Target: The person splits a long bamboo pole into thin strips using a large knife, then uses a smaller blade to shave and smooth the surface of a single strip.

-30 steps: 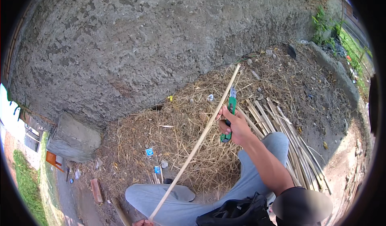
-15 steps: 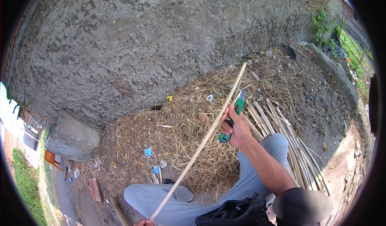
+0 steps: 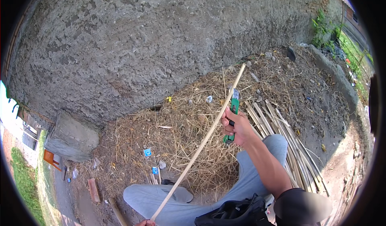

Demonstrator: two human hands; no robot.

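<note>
A long pale strip, seemingly split bamboo [image 3: 200,147], runs slantwise from the bottom edge up toward the wall. Its near end is pinched by my left hand [image 3: 145,223], of which only the fingers show at the lower edge. My right hand [image 3: 240,128] is closed round a green utility knife [image 3: 234,104], its metal blade end pointing up and lying close beside the strip's upper part. The right fingertips are against or very near the strip; whether they grip it I cannot tell.
A rough grey wall [image 3: 140,45] rises ahead. Dry shavings [image 3: 201,169] cover the ground between my legs. More strips [image 3: 297,157] lie in a bundle by my right knee. A concrete block [image 3: 75,137], a brick [image 3: 94,190] and small blue packets [image 3: 148,152] are on the left. A black bag [image 3: 233,214] rests at my lap.
My right hand has turned the utility knife more upright, bringing its blade end closer to the strip. The strip's far end has dipped very slightly, and my left hand stays in place.
</note>
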